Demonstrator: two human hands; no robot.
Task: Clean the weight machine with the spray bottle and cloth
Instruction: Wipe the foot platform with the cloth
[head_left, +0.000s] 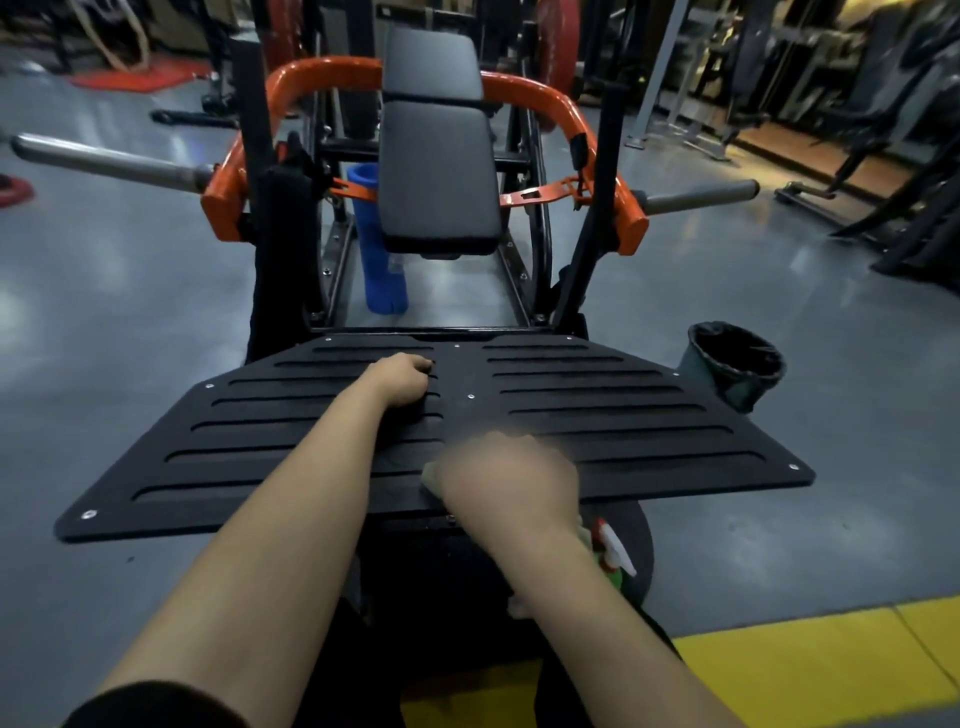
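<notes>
Floor (130, 291) is grey and open to the left and right of the weight machine (439, 171). Racks (883, 130) crowd the far right, and a yellow strip (810, 660) runs along the floor nr your right side. The black slotted footplate (597, 405) spreads wide in front of you, front edge closest, w/ both corners jutting out over bare floor. A bin (735, 364) w/ a black liner sits just beside the plate's right rear edge. Your left hand (402, 379) rests mid-plate, fingers curled into a fist, nothing seen in it. Your right hand (506, 478) lies on the cloth (430, 475) nr the front edge; it's too blurred to tell whether it's flat or gripping. The spray bottle (615, 551) sits lower, just right of your right forearm, partly hidden.
</notes>
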